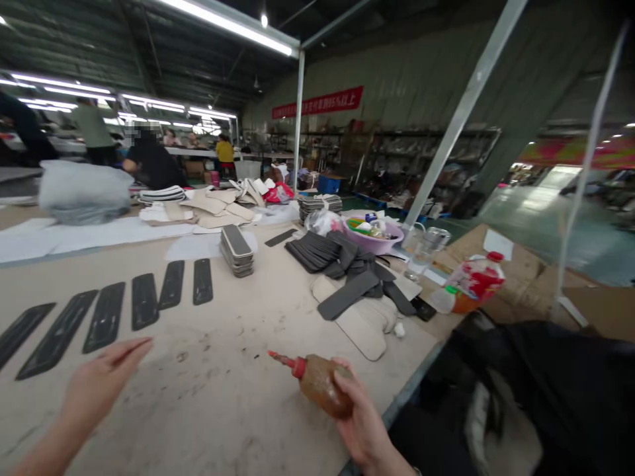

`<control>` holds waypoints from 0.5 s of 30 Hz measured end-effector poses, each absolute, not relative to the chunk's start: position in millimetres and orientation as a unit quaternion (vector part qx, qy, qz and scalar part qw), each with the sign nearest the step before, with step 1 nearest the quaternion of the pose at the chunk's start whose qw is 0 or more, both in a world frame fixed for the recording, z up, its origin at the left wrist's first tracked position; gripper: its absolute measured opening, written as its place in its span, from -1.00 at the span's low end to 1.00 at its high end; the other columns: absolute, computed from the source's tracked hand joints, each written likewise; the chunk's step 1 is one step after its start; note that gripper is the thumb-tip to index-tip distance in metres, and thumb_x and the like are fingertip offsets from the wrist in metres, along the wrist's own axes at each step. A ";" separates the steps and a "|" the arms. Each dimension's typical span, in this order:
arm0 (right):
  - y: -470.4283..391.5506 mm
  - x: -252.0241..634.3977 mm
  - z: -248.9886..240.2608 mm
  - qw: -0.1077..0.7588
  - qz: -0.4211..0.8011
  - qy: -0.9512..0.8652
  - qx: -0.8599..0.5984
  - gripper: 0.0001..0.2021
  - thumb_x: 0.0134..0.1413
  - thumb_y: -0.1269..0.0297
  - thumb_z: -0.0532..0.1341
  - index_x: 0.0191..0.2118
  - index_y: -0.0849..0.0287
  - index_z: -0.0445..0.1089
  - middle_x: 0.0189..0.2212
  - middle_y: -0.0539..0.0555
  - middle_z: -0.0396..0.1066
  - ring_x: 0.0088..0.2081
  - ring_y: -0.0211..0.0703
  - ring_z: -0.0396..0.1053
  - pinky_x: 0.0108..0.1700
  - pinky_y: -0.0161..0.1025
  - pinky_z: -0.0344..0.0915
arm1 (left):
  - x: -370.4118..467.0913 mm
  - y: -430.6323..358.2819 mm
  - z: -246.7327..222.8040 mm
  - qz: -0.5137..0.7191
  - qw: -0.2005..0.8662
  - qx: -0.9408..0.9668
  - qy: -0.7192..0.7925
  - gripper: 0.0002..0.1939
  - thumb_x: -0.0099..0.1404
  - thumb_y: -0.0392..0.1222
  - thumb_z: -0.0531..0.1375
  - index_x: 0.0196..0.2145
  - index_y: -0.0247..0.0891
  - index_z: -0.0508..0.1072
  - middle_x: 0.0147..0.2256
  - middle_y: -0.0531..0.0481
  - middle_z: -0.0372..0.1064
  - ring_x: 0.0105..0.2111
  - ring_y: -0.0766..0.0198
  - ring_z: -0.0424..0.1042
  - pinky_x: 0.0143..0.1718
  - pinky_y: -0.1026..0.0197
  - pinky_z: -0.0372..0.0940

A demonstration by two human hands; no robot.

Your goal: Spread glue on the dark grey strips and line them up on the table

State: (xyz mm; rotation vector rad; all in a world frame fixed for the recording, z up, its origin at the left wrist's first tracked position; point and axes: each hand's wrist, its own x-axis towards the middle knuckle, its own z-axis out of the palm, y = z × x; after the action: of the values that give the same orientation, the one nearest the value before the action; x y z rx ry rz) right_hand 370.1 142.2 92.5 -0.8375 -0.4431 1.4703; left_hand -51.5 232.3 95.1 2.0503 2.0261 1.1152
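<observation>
My right hand (360,413) is wrapped round a squeeze bottle (322,387) of amber-brown liquid. The bottle lies tilted above the worktable (218,410), its red nozzle pointing left. My left hand (106,377) hovers at the lower left with its fingers drawn together at the tips, and nothing shows between them. Just beyond it runs a row of several dark strips with rounded corners, one of them the nearest strip (104,317); their tops shine wetly in places. A stack of grey-topped pieces (237,251) stands farther back.
Dark loose strips (347,294) lie over pale cut pieces (367,324) on the right. Behind them are a purple basin (374,244), a clear jug (421,258) and a red-capped bottle (479,281). A metal post (461,119) rises at the table's right edge. Several people work farther back.
</observation>
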 end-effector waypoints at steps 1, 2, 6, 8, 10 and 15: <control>140.6 372.7 95.4 0.648 0.651 -0.182 -0.350 -0.60 -0.25 0.22 0.41 -0.22 0.07 0.32 -0.22 0.06 0.47 -0.20 -0.01 0.42 -0.21 -0.17 0.32 | -8.7 241.3 99.3 0.345 0.048 0.668 0.658 -0.67 0.19 0.09 0.06 -0.33 -0.09 0.54 -0.29 -0.01 0.53 -0.31 0.03 0.49 -0.33 0.04 0.39; 138.3 376.1 99.0 0.655 0.656 -0.172 -0.333 -0.61 -0.24 0.22 0.41 -0.22 0.06 0.31 -0.21 0.06 0.47 -0.20 -0.03 0.42 -0.21 -0.19 0.32 | 34.2 249.3 103.2 0.337 0.077 0.701 0.624 -0.65 0.20 0.08 0.04 -0.36 -0.13 0.54 -0.29 -0.03 0.53 -0.29 0.05 0.50 -0.26 0.03 0.40; 129.9 394.9 115.8 0.683 0.658 -0.146 -0.282 -0.59 -0.29 0.24 0.42 -0.24 0.07 0.31 -0.20 0.09 0.48 -0.22 -0.06 0.42 -0.21 -0.20 0.31 | 181.8 277.1 106.5 0.307 0.115 0.797 0.507 -0.67 0.22 0.00 0.06 -0.33 -0.21 0.54 -0.27 -0.06 0.53 -0.24 0.17 0.49 -0.12 0.12 0.37; 128.9 404.6 122.8 0.696 0.651 -0.128 -0.274 -0.59 -0.30 0.24 0.42 -0.25 0.07 0.31 -0.23 0.08 0.48 -0.23 -0.07 0.42 -0.22 -0.21 0.31 | 234.1 289.9 102.4 0.281 0.116 0.826 0.475 -0.70 0.22 -0.06 0.08 -0.29 -0.24 0.54 -0.24 -0.09 0.52 -0.21 0.18 0.48 -0.09 0.13 0.36; 130.1 413.4 126.9 0.704 0.648 -0.118 -0.266 -0.62 -0.28 0.25 0.41 -0.26 0.07 0.31 -0.27 0.06 0.48 -0.25 -0.10 0.41 -0.22 -0.23 0.30 | 272.9 301.7 98.8 0.256 0.109 0.846 0.455 -0.72 0.21 -0.12 0.09 -0.25 -0.29 0.53 -0.20 -0.15 0.50 -0.17 0.14 0.46 -0.07 0.10 0.35; 137.0 430.4 126.7 0.716 0.654 -0.084 -0.231 -0.63 -0.31 0.26 0.40 -0.28 0.05 0.31 -0.31 0.01 0.47 -0.28 -0.14 0.41 -0.22 -0.24 0.30 | 324.7 320.4 97.2 0.205 0.078 0.867 0.448 -0.73 0.20 -0.26 0.07 -0.24 -0.39 0.51 -0.20 -0.24 0.48 -0.19 0.11 0.46 -0.10 0.10 0.34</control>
State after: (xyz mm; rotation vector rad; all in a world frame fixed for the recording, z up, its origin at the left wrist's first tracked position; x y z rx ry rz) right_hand 430.4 137.0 126.7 -0.5107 -0.1850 1.4471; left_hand 324.7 320.4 97.2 2.5960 1.3422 0.6149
